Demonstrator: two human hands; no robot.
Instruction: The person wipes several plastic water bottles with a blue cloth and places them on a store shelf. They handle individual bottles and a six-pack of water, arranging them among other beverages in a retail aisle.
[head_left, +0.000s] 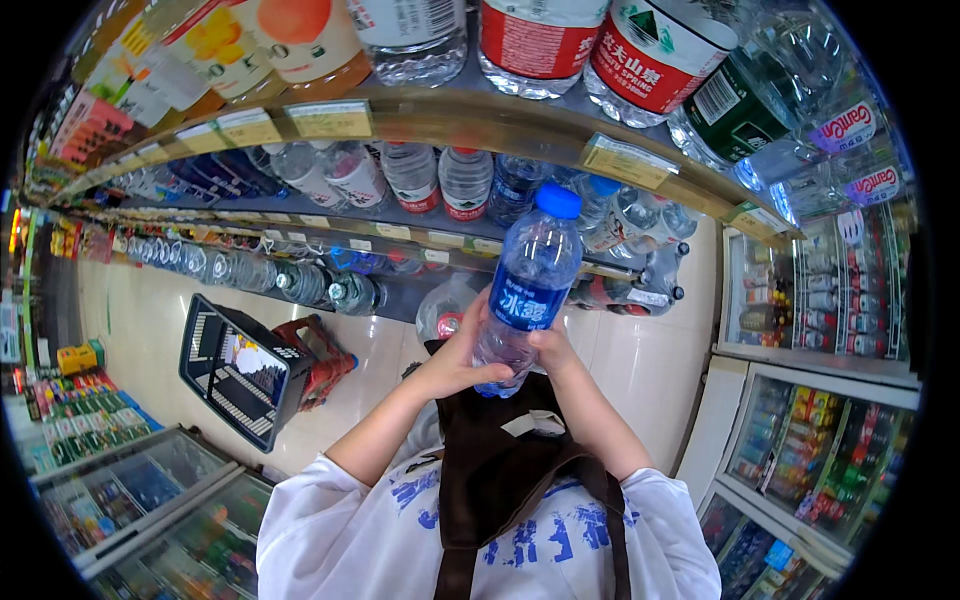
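Note:
Between my two hands is a clear plastic water bottle (525, 295) with a blue cap and a blue label. It tilts, cap pointing away from me toward the shelf. My left hand (462, 358) wraps round its lower left side, thumb across the bottom. On the lower right, the fingers of my right hand (556, 345) press against it. Small water bottles (410, 178) with red-and-white labels stand on the shelf just beyond the held bottle's cap. A large clear bottle (445, 300) with a red cap is partly hidden behind my left hand.
An upper shelf edge (450, 118) with price tags curves across the front, bearing large bottles. Bottles (240, 270) line a lower shelf. On the floor at left is a dark shopping basket (200, 365) beside a red crate-like stand (325, 360). Glass-door coolers (820, 430) stand at right.

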